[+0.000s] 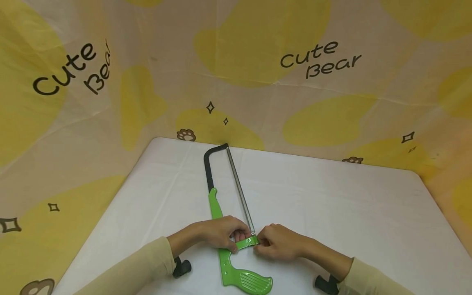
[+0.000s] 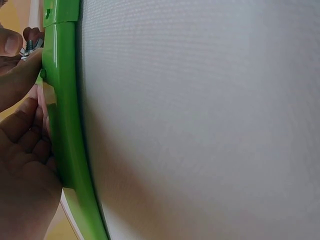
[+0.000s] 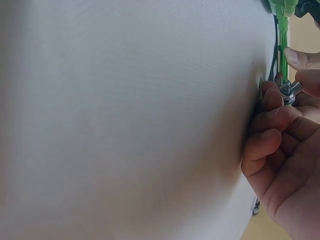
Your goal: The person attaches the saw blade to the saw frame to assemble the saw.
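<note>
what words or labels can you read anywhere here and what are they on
"Cute Bear" on the yellow-patterned backdrop cloth, printed at upper left.
"Cute Bear" again on the same cloth, at upper right.
Nothing readable shows on the green hacksaw, the white table, or in either wrist view.

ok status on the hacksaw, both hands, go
Left hand grips the green hacksaw frame. Right hand pinches the wing nut at the blade end. Nothing in the way on the table.
</note>
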A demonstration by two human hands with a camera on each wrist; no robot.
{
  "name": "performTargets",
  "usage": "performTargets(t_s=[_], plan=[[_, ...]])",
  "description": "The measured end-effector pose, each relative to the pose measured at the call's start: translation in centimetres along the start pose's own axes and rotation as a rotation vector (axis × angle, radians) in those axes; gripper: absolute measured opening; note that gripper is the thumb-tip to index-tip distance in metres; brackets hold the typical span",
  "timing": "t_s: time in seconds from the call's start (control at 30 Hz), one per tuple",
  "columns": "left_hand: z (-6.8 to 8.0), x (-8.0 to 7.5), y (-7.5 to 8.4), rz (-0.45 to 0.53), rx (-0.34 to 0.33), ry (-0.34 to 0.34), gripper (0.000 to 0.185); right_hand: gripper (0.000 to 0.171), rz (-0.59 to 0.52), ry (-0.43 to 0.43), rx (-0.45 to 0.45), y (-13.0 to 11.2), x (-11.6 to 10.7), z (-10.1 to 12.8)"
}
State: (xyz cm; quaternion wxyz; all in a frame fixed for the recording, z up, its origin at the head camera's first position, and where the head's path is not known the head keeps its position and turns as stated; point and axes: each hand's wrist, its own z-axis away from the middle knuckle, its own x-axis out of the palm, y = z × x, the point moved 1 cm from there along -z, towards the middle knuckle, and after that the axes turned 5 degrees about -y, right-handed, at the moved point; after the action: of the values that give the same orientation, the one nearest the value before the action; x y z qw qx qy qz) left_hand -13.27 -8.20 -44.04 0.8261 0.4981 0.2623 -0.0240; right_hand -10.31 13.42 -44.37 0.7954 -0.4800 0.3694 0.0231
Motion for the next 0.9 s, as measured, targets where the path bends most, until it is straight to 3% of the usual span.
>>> performTargets(t_s=[0.9], plan=[[-0.25,0.01,-0.34,-0.028,0.024,-0.01,0.036,0.033,-0.004,-0.042,-0.002,0.26,-0.11,0.14]])
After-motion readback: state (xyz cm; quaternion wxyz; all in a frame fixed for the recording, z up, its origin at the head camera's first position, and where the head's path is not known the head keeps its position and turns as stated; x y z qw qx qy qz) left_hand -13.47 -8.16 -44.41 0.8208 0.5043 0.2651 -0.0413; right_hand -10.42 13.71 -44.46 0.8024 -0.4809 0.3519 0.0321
